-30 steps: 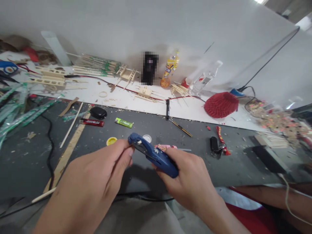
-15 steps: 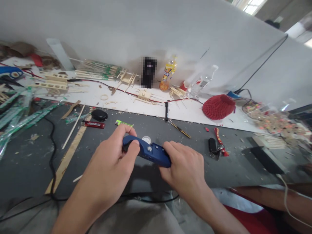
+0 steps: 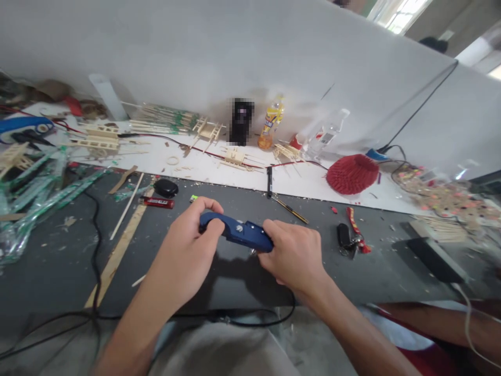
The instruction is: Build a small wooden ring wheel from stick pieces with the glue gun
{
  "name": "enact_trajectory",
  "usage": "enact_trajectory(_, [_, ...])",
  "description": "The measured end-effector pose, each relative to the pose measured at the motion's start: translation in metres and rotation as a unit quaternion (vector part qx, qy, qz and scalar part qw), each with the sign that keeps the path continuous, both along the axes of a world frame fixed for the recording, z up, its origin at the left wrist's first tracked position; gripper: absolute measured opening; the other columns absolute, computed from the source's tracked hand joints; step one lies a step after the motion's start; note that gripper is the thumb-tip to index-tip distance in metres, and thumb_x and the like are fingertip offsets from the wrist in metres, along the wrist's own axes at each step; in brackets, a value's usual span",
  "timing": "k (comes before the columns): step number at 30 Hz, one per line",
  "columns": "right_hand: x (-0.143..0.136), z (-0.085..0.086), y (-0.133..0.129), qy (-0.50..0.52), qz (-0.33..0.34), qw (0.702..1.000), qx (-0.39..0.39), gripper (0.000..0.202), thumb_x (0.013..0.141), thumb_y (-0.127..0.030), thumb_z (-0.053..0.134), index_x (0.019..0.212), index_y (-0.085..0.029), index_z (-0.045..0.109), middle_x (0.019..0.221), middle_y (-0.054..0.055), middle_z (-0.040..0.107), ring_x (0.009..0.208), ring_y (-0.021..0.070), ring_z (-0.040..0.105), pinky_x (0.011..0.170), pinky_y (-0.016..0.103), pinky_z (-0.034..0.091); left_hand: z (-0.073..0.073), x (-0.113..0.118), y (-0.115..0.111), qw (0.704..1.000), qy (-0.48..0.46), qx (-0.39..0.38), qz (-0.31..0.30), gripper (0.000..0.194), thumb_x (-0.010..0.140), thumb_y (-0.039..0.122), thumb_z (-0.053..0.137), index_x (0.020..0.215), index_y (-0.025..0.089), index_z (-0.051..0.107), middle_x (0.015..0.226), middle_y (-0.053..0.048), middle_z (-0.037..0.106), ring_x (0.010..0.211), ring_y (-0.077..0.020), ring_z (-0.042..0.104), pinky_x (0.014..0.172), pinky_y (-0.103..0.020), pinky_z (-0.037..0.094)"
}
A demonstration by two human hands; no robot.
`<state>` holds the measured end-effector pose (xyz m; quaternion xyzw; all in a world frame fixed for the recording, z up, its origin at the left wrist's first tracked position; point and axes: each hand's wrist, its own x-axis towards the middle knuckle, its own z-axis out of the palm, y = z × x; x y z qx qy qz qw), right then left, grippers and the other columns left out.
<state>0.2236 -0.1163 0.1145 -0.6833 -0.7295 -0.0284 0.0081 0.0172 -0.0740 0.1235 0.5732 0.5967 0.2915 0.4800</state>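
Both of my hands hold a blue hand tool [image 3: 238, 232] over the dark mat [image 3: 195, 282] in front of me. My left hand [image 3: 190, 256] wraps its front end, thumb and forefinger curled around the curved tip. My right hand [image 3: 295, 253] grips the rear handle from the right. The tool lies roughly level between the two hands, a small screw showing on its side.
A red lighter [image 3: 158, 202], a black case [image 3: 165, 187], a pen [image 3: 269, 181] and black keys with a red strap [image 3: 348, 235] lie on the mat. Stick models, bottles [image 3: 270, 122] and a red paper fan [image 3: 352, 173] stand on the white board behind. A black cable [image 3: 94, 250] runs at left.
My left hand has closed around the tool's front end, where before only its fingertips touched it. The tool has turned flatter and both hands have moved slightly forward.
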Motion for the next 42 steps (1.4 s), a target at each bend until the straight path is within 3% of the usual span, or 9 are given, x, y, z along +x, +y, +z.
enact_trajectory(6, [0.014, -0.002, 0.009, -0.042, 0.013, 0.999, -0.025, 0.015, 0.097, -0.038, 0.075, 0.091, -0.024, 0.077, 0.086, 0.009, 0.085, 0.084, 0.0287, 0.077, 0.068, 0.037, 0.029, -0.022, -0.006, 0.012, 0.998, -0.021, -0.056, -0.030, 0.022, 0.099, 0.035, 0.065, 0.118, 0.024, 0.069, 0.070, 0.008, 0.052, 0.056, -0.0144, 0.048, 0.051, -0.026, 0.041])
enact_trajectory(8, [0.017, -0.007, 0.014, -0.051, 0.024, 0.997, -0.044, 0.015, 0.099, -0.038, 0.079, 0.097, -0.023, 0.078, 0.092, 0.009, 0.086, 0.089, 0.0285, 0.079, 0.072, 0.036, 0.034, -0.034, -0.006, 0.020, 0.995, -0.014, -0.087, -0.040, 0.025, 0.109, 0.038, 0.071, 0.126, 0.021, 0.071, 0.086, 0.003, 0.067, 0.065, -0.0145, 0.060, 0.059, -0.027, 0.053])
enact_trajectory(11, [0.018, -0.017, 0.027, -0.065, 0.043, 0.994, -0.071, 0.013, 0.098, -0.032, 0.080, 0.105, -0.020, 0.079, 0.101, 0.011, 0.087, 0.098, 0.0298, 0.081, 0.077, 0.037, 0.040, -0.056, 0.000, 0.038, 0.990, 0.000, -0.130, -0.051, 0.037, 0.111, 0.044, 0.077, 0.137, 0.018, 0.072, 0.126, -0.009, 0.078, 0.099, -0.0232, 0.078, 0.085, -0.042, 0.070])
enact_trajectory(14, [0.019, -0.027, 0.043, -0.078, 0.061, 0.991, -0.088, 0.013, 0.102, -0.026, 0.076, 0.109, -0.017, 0.079, 0.104, 0.014, 0.087, 0.102, 0.0304, 0.081, 0.084, 0.038, 0.045, -0.074, 0.008, 0.057, 0.985, 0.013, -0.163, -0.062, 0.041, 0.110, 0.043, 0.078, 0.143, 0.019, 0.072, 0.142, -0.012, 0.076, 0.119, -0.0298, 0.078, 0.101, -0.052, 0.070])
enact_trajectory(19, [0.025, -0.032, 0.059, -0.093, 0.071, 0.988, -0.097, 0.020, 0.112, -0.033, 0.070, 0.115, -0.016, 0.078, 0.112, 0.009, 0.083, 0.106, 0.0279, 0.077, 0.101, 0.045, 0.055, -0.092, 0.010, 0.070, 0.980, 0.023, -0.186, -0.070, 0.043, 0.110, 0.041, 0.079, 0.146, 0.019, 0.070, 0.146, -0.013, 0.075, 0.122, -0.0306, 0.078, 0.103, -0.054, 0.069])
enact_trajectory(26, [0.037, -0.031, 0.064, -0.072, 0.042, 0.993, -0.086, 0.018, 0.104, -0.024, 0.074, 0.118, -0.013, 0.079, 0.119, 0.017, 0.084, 0.119, 0.0330, 0.077, 0.106, 0.044, 0.049, -0.108, -0.002, 0.068, 0.985, 0.008, -0.160, -0.064, 0.043, 0.110, 0.043, 0.079, 0.145, 0.019, 0.071, 0.145, -0.013, 0.074, 0.123, -0.0312, 0.077, 0.103, -0.054, 0.069])
enact_trajectory(30, [0.043, -0.028, 0.061, -0.025, -0.013, 0.997, -0.073, 0.016, 0.097, -0.025, 0.075, 0.110, -0.016, 0.079, 0.117, 0.019, 0.086, 0.117, 0.0367, 0.077, 0.099, 0.043, 0.046, -0.098, -0.017, 0.057, 0.989, -0.029, -0.121, -0.076, 0.040, 0.110, 0.045, 0.078, 0.140, 0.018, 0.072, 0.137, -0.012, 0.077, 0.115, -0.0283, 0.078, 0.098, -0.050, 0.070])
enact_trajectory(37, [0.030, -0.002, 0.026, 0.140, -0.069, 0.983, -0.096, 0.016, 0.099, -0.042, 0.078, 0.095, -0.026, 0.074, 0.097, 0.003, 0.085, 0.091, 0.0276, 0.078, 0.076, 0.034, 0.047, -0.041, -0.038, 0.008, 0.990, -0.066, -0.001, -0.127, 0.046, 0.114, 0.067, 0.054, 0.121, 0.027, 0.076, 0.105, -0.003, 0.085, 0.064, -0.0158, 0.062, 0.065, -0.032, 0.055])
enact_trajectory(42, [0.002, 0.008, -0.008, 0.344, -0.072, 0.928, -0.125, 0.020, 0.100, -0.044, 0.071, 0.090, -0.028, 0.068, 0.089, 0.000, 0.080, 0.084, 0.0239, 0.072, 0.074, 0.033, 0.046, -0.017, -0.030, -0.011, 0.991, -0.045, 0.056, -0.110, 0.049, 0.115, 0.069, 0.049, 0.109, 0.029, 0.076, 0.082, 0.000, 0.079, 0.058, -0.0153, 0.059, 0.056, -0.028, 0.046])
